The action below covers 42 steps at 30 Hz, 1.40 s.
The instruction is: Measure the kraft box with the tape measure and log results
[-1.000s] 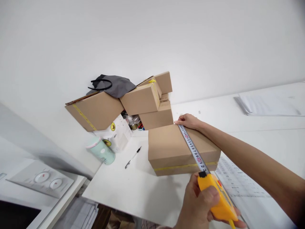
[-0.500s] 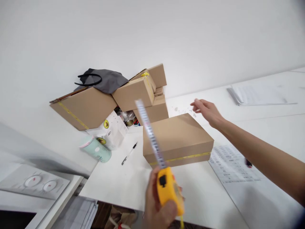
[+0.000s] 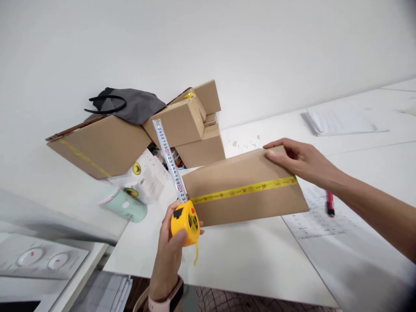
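The left hand point(image 3: 170, 247) is wrapped around a yellow plastic tape measure point(image 3: 184, 223), whose silver numbered blade point(image 3: 170, 162) stands extended past the left end of a brown cardboard box point(image 3: 243, 208) with yellow printed tape. The right hand point(image 3: 290, 158) pinches the box's upper right corner, thumb on the taped face. The box is tilted above or on the white table point(image 3: 260, 260); which, I cannot tell. Right of it, a red-and-black marker point(image 3: 330, 204) lies on a white printed sheet point(image 3: 310, 221).

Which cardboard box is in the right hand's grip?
The front box, nearest the camera: the right hand's grip is at its upper right corner. The other boxes, piled by the wall, have no hand on them.
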Each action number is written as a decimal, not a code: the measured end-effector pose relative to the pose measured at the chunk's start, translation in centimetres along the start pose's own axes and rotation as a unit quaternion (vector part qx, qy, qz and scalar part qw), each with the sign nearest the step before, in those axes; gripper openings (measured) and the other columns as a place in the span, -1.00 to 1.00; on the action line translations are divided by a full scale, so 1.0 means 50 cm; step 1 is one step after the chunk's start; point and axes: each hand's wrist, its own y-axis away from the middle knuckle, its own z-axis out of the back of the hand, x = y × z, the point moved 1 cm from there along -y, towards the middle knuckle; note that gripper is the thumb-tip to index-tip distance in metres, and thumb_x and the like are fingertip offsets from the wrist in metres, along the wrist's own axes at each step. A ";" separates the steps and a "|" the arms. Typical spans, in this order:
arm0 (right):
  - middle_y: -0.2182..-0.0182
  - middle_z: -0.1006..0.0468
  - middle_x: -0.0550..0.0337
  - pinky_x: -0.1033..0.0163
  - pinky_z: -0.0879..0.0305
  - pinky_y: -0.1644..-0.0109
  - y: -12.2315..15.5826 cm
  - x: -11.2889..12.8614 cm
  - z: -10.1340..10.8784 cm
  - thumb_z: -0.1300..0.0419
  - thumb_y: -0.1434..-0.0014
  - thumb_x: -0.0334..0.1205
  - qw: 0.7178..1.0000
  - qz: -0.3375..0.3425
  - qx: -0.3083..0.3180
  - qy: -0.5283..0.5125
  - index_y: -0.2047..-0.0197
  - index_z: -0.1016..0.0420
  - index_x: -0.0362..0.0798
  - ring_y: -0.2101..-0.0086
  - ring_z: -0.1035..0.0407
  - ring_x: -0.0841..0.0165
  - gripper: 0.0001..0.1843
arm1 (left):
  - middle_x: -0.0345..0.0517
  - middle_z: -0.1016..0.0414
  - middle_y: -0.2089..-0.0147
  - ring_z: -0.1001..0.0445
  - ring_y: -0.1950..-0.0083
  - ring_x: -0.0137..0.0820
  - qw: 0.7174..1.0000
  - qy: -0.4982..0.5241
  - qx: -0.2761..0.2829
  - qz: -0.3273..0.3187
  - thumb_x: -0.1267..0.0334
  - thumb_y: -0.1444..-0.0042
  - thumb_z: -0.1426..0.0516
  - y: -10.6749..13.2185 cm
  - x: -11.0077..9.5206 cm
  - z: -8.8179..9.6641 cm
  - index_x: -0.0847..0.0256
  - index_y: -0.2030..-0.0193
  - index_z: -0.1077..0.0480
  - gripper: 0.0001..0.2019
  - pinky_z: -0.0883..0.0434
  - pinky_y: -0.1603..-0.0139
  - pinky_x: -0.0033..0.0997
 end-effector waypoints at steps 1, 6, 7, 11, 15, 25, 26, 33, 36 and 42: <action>0.23 -0.57 0.06 0.03 -0.34 0.13 -0.011 0.011 0.002 -0.21 -0.12 0.33 1.000 0.009 -0.012 0.027 0.11 -0.61 0.16 0.16 -0.43 0.05 -0.52 | -0.01 -0.49 0.08 -0.56 0.28 -0.15 1.000 -0.012 0.009 -0.005 -0.06 0.28 -0.44 -0.012 -0.011 -0.002 0.10 -0.10 -0.38 -0.24 -0.55 0.34 -0.22; 0.08 -0.53 -0.03 -0.06 -0.32 0.01 -0.045 0.023 -0.011 -0.09 -0.24 0.23 0.976 0.148 -0.068 0.147 0.30 -0.57 0.06 0.06 -0.39 0.02 -0.56 | -0.06 -0.50 0.13 -0.56 0.23 -0.15 0.999 -0.039 -0.010 -0.026 0.01 0.16 -0.38 -0.031 -0.030 -0.037 0.11 -0.10 -0.37 -0.35 -0.54 0.28 -0.24; 0.05 -0.54 -0.02 -0.07 -0.31 -0.02 -0.049 0.023 -0.016 -0.06 -0.27 0.17 0.970 0.181 -0.061 0.151 0.28 -0.56 0.06 0.04 -0.39 0.03 -0.59 | -0.06 -0.50 0.12 -0.56 0.22 -0.15 0.998 -0.041 -0.020 -0.033 0.02 0.16 -0.38 -0.019 -0.028 -0.049 0.09 -0.13 -0.35 -0.32 -0.54 0.28 -0.24; 0.09 -0.61 0.05 -0.04 -0.29 -0.03 -0.066 0.034 -0.040 0.10 -0.36 -0.08 0.948 0.259 -0.015 0.185 0.11 -0.53 0.07 0.09 -0.44 0.09 -0.63 | 0.00 -0.52 0.14 -0.53 0.14 -0.08 1.000 -0.004 0.019 -0.015 0.03 0.21 -0.43 0.067 0.003 -0.114 0.02 -0.30 -0.27 -0.13 -0.53 0.25 -0.25; 0.09 -0.62 0.08 -0.02 -0.24 -0.04 -0.085 0.043 -0.059 0.15 -0.37 -0.20 0.937 0.274 -0.038 0.212 -0.08 -0.45 0.04 0.11 -0.45 0.11 -0.59 | 0.03 -0.51 0.05 -0.51 0.12 -0.11 0.976 0.060 0.148 0.145 0.07 0.29 -0.48 0.130 0.079 -0.177 0.00 -0.25 -0.35 -0.13 -0.52 0.15 -0.22; 0.14 -0.56 0.04 0.08 -0.20 0.11 -0.108 0.026 -0.070 0.09 -0.25 -0.48 0.872 0.374 -0.037 0.314 -0.24 -0.45 0.12 0.20 -0.34 0.18 -0.40 | 0.02 -0.47 -0.01 -0.52 0.13 -0.15 0.946 0.047 0.202 0.250 0.27 0.39 -0.49 0.144 0.169 -0.212 0.02 -0.20 -0.41 -0.12 -0.50 0.09 -0.22; 0.13 -0.56 0.04 0.08 -0.20 0.10 -0.109 0.024 -0.071 0.08 -0.24 -0.50 0.869 0.380 -0.036 0.314 -0.21 -0.48 0.12 0.20 -0.33 0.18 -0.40 | 0.04 -0.46 -0.03 -0.52 0.12 -0.14 0.945 0.046 0.205 0.250 0.27 0.39 -0.50 0.147 0.170 -0.214 0.02 -0.21 -0.40 -0.11 -0.50 0.10 -0.23; 0.13 -0.57 0.03 0.10 -0.20 0.15 -0.110 0.017 -0.072 0.07 -0.24 -0.52 0.868 0.405 -0.052 0.282 -0.10 -0.60 0.09 0.19 -0.33 0.19 -0.43 | 0.01 -0.45 -0.03 -0.51 0.07 -0.19 0.945 0.006 0.191 0.267 0.06 0.24 -0.44 0.161 0.160 -0.230 0.12 -0.24 -0.33 -0.16 -0.49 0.14 -0.34; 0.15 -0.57 0.04 0.10 -0.19 0.16 -0.109 0.017 -0.072 0.08 -0.26 -0.51 0.872 0.405 -0.052 0.271 -0.09 -0.61 0.09 0.21 -0.33 0.20 -0.44 | 0.01 -0.44 -0.06 -0.51 0.08 -0.20 0.945 -0.016 0.189 0.265 0.12 0.29 -0.45 0.162 0.155 -0.234 0.12 -0.26 -0.32 -0.12 -0.50 0.11 -0.32; 0.14 -0.58 0.04 0.08 -0.21 0.11 -0.109 0.020 -0.072 0.09 -0.32 -0.43 0.882 0.381 -0.040 0.276 -0.11 -0.59 0.12 0.19 -0.34 0.18 -0.47 | 0.00 -0.47 -0.06 -0.53 0.05 -0.15 0.956 -0.034 0.173 0.234 0.20 0.33 -0.47 0.179 0.168 -0.228 0.07 -0.26 -0.33 -0.10 -0.52 0.09 -0.28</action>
